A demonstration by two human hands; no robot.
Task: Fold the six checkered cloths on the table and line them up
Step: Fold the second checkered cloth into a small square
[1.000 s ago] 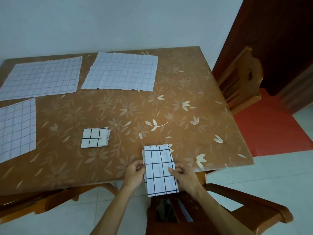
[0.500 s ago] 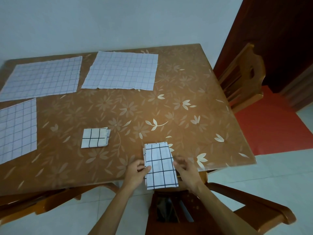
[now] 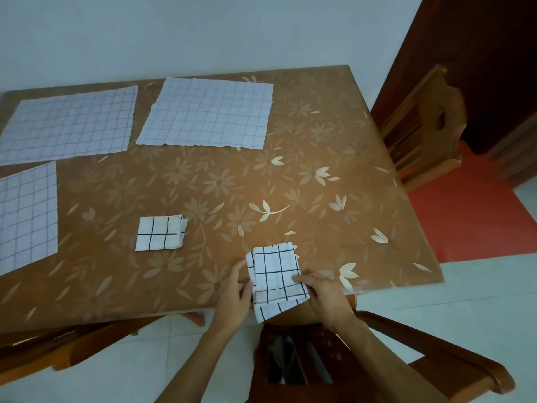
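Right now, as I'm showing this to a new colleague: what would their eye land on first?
First, the half-folded cloth overhanging the near edge of the table, held between the left hand and right hand. Left of it lies a small folded cloth, and three more lie flat: the far-centre cloth, far-left cloth and left-edge cloth.

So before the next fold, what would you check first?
1. Both hands on the half-folded cloth: ok, left hand and right hand hold its sides.
2. Cloth lying fully on the table: not ok, its near end hangs over the edge.
3. Layers squared up: not ok, a lower layer pokes out on the left.
4. Bare space beside the folded cloth: ok.
5. Sixth cloth on the table: cannot tell, only five show.
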